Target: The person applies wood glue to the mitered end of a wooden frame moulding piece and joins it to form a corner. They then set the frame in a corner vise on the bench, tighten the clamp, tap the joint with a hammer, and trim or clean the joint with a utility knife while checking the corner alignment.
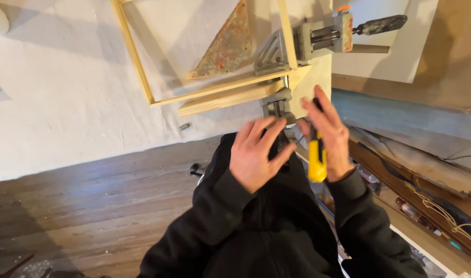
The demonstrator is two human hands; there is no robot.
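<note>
both hands at the clamp [277,107], frame [204,51] just past them
left hand [256,154] spread flat; right hand [328,136] pins a yellow tool [316,162] under open fingers.

Pale raw-wood rectangular frame [143,77] on matt white cloth-covered surface [65,103]; dull grey metal corner clamp [317,38]; glossy yellow plastic-handled tool [316,159]; worn dark wooden floor [91,195].

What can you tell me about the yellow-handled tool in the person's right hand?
The yellow-handled tool has a bright yellow body that looks like plastic, with a dark part running up behind the fingers. It stands roughly upright, tilted slightly, with its yellow end low near the wrist. The right hand holds it with open fingers laid across it, so its upper end is hidden. It sits just below the grey metal corner clamp at the table edge. Motion blur hides finer detail.
</note>
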